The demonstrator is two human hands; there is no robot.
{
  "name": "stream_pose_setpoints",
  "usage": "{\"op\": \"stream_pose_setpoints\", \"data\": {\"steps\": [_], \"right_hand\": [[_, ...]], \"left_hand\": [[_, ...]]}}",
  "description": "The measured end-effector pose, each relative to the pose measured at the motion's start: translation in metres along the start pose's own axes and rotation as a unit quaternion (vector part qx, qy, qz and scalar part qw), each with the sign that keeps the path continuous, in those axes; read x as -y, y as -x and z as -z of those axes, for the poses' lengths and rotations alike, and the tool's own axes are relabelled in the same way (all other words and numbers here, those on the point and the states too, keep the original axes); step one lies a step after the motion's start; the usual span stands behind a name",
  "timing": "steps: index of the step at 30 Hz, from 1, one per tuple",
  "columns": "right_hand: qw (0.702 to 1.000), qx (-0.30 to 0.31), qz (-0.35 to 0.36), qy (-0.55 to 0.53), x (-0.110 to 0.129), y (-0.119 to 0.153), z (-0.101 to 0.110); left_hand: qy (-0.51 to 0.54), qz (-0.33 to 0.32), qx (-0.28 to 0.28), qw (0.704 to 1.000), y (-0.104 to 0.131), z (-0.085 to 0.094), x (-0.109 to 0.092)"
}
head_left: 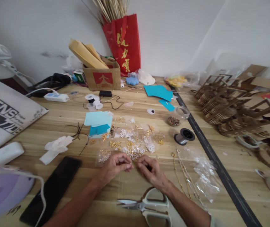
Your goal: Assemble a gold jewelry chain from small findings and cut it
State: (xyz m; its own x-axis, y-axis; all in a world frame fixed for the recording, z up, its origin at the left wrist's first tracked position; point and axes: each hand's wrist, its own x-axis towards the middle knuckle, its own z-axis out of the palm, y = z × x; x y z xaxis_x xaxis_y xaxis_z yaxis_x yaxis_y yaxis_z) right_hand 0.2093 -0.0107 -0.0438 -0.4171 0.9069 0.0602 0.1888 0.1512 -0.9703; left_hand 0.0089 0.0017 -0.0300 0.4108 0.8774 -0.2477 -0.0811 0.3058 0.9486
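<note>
My left hand [117, 165] is closed, thumb and forefinger pinched together. A tiny pale speck shows at its fingertips, too small to name. Opposite it, a short gap away, my right hand [152, 170] is closed too, fingers curled to the thumb. What it holds, if anything, is hidden. Just beyond both hands lies a pile of silver charms [137, 149] with small gold pieces [114, 144] and clear bags of findings [104, 155]. Scissors [138, 205] with pale handles lie partly open below my right forearm. Gold and silver chains [184, 170] lie to the right.
A black phone [52, 189] and purple appliance [4, 195] sit at left. To the right are a wire spool [184, 136], a jar of beads [174, 121] and crumpled clear bags [207, 176]. A box [101, 77] and red bag [127, 44] stand behind; brown baskets [234, 116] stand far right.
</note>
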Motion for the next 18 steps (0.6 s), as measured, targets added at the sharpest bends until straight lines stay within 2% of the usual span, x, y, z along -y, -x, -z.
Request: {"op": "stream_pose_setpoints", "data": {"steps": [5,11,18], "right_hand": [[1.0,0.0,-0.003,-0.006,-0.0009,0.0005,-0.0005],[1.0,0.002,0.0,-0.005,-0.0016,-0.0003,0.0003],[1.0,0.003,-0.001,-0.002,-0.0002,0.0005,-0.0004]], "left_hand": [[-0.004,-0.007,-0.018,1.0,0.0008,-0.0005,0.0038],[-0.038,-0.045,-0.028,0.998,0.0002,0.0007,0.0075],[-0.014,-0.041,-0.033,0.998,-0.0005,0.0021,0.008]]}}
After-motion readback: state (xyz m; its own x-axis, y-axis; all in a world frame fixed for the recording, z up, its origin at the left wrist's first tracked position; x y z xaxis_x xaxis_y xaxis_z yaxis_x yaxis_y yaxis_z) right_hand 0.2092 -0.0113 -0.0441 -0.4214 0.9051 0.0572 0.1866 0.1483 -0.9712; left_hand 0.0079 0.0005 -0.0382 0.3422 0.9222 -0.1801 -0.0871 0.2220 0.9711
